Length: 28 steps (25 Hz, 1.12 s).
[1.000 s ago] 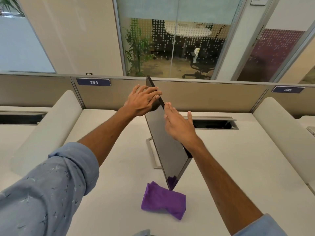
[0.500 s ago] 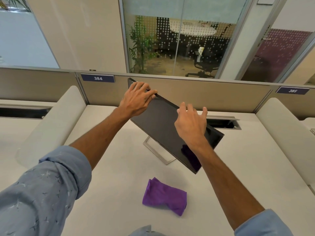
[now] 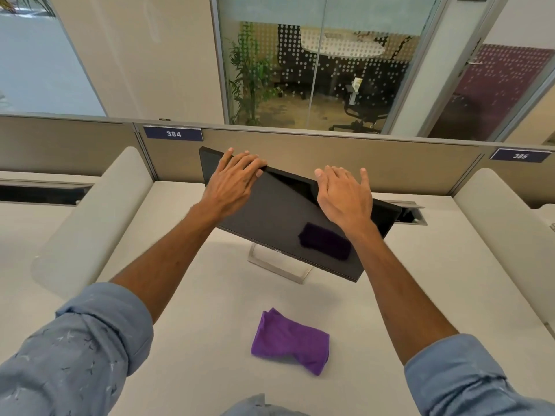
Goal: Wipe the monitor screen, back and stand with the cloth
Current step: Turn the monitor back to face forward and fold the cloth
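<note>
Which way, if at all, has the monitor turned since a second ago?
Yes. The monitor has swung from edge-on to the partition to nearly along it, screen towards the person.

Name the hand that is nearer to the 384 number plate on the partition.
Left. The left hand grips the top edge of the monitor, just below and right of the 384 plate; the right hand rests farther right along that edge.
</note>
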Each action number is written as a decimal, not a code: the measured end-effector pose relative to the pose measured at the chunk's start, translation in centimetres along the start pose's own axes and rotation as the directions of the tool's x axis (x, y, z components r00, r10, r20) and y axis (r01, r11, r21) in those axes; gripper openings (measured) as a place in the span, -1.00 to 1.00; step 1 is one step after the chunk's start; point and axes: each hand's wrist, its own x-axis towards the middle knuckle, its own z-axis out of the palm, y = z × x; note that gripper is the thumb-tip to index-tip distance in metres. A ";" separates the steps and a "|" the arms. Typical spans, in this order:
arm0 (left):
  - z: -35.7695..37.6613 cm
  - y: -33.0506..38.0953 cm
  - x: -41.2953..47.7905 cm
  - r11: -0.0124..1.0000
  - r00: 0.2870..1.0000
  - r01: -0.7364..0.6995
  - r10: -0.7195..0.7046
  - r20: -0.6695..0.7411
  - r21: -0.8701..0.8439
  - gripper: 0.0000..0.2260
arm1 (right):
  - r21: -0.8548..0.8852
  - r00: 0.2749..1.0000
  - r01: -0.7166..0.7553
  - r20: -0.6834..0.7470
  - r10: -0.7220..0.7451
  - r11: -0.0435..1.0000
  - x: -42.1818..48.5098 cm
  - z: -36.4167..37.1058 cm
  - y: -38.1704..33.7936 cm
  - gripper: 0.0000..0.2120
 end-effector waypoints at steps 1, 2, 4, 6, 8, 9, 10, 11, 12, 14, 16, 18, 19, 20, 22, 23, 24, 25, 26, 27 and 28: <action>0.1 0.1 -0.4 1.000 1.000 0.023 -0.023 -0.003 -0.017 -0.59 | 0.003 1.000 -0.014 -0.009 0.014 1.000 0.4 0.2 0.0 -0.34; 0.1 0.2 -0.7 0.999 0.999 0.040 -0.041 -0.009 -0.035 -0.58 | 0.005 1.000 -0.020 -0.008 0.020 1.000 0.7 0.4 0.0 -0.32; 0.1 0.6 -1.5 0.996 0.997 0.068 -0.070 -0.038 -0.057 -0.57 | -0.003 1.000 -0.007 0.003 0.007 1.000 1.6 0.6 0.4 -0.29; 0.1 1.3 -2.4 0.994 0.993 0.095 -0.098 -0.065 -0.054 -0.55 | 0.003 0.999 0.012 0.034 -0.012 1.000 2.7 0.6 0.8 -0.27; 0.2 2.2 -3.1 0.990 0.987 0.132 -0.135 -0.087 -0.043 -0.54 | 0.008 0.997 0.032 0.064 -0.033 0.999 3.7 0.7 1.3 -0.28; 0.2 2.7 -3.3 0.987 0.983 0.156 -0.159 -0.096 -0.033 -0.52 | 0.012 0.996 0.048 0.074 -0.049 0.999 4.1 0.7 1.5 -0.29; 0.2 3.1 -3.5 0.983 0.977 0.183 -0.184 -0.103 -0.024 -0.51 | 0.017 0.994 0.067 0.081 -0.068 0.998 4.4 0.6 1.5 -0.31; 0.2 3.5 -3.5 0.978 0.972 0.208 -0.208 -0.109 -0.018 -0.51 | 0.023 0.992 0.087 0.088 -0.089 0.996 4.7 0.6 1.6 -0.33; 0.1 4.0 -3.6 0.973 0.967 0.230 -0.230 -0.113 -0.014 -0.50 | 0.028 0.990 0.104 0.095 -0.106 0.994 5.0 0.5 1.7 -0.35; 0.1 4.8 -3.9 0.964 0.957 0.267 -0.265 -0.113 -0.002 -0.48 | 0.038 0.986 0.130 0.099 -0.133 0.991 5.6 0.5 2.0 -0.37; 0.3 5.6 -4.2 0.956 0.949 0.294 -0.291 -0.119 0.011 -0.48 | 0.043 0.983 0.150 0.102 -0.153 0.988 6.3 0.6 2.2 -0.35; 0.3 5.8 -4.4 0.951 0.946 0.309 -0.303 -0.118 0.033 -0.48 | 0.046 0.978 0.171 0.110 -0.175 0.984 6.9 0.8 2.4 -0.32; 0.3 5.8 -4.4 0.949 0.946 0.312 -0.306 -0.111 0.045 -0.47 | 0.045 0.977 0.179 0.109 -0.183 0.983 7.1 0.9 2.5 -0.32; 0.4 5.9 -4.4 0.947 0.946 0.315 -0.309 -0.102 0.055 -0.47 | 0.041 0.976 0.187 0.105 -0.190 0.982 7.2 1.0 2.6 -0.32; 0.3 5.9 -4.4 0.945 0.945 0.320 -0.314 -0.087 0.068 -0.46 | 0.042 0.976 0.197 0.089 -0.200 0.979 7.2 1.3 2.7 -0.31; 0.3 5.9 -4.4 0.945 0.947 0.318 -0.312 -0.080 0.071 -0.46 | 0.048 0.977 0.197 0.079 -0.200 0.979 7.2 1.4 2.7 -0.31; 0.3 5.8 -4.4 0.947 0.949 0.313 -0.307 -0.074 0.072 -0.45 | 0.050 0.978 0.195 0.062 -0.198 0.979 7.1 1.5 2.8 -0.32; 0.4 5.7 -4.4 0.950 0.951 0.305 -0.301 -0.068 0.071 -0.44 | 0.050 0.979 0.199 0.034 -0.201 0.979 7.0 1.6 2.9 -0.34; 0.4 5.6 -4.4 0.951 0.953 0.300 -0.296 -0.061 0.070 -0.43 | 0.047 0.977 0.211 -0.011 -0.211 0.976 6.7 1.6 2.9 -0.37; 0.5 5.7 -4.5 0.952 0.953 0.300 -0.296 -0.058 0.069 -0.42 | 0.046 0.971 0.231 -0.067 -0.227 0.972 6.3 1.6 2.8 -0.41; 0.6 5.8 -4.9 0.950 0.952 0.305 -0.301 -0.059 0.069 -0.40 | 0.059 0.960 0.259 -0.128 -0.250 0.964 5.6 1.5 2.6 -0.45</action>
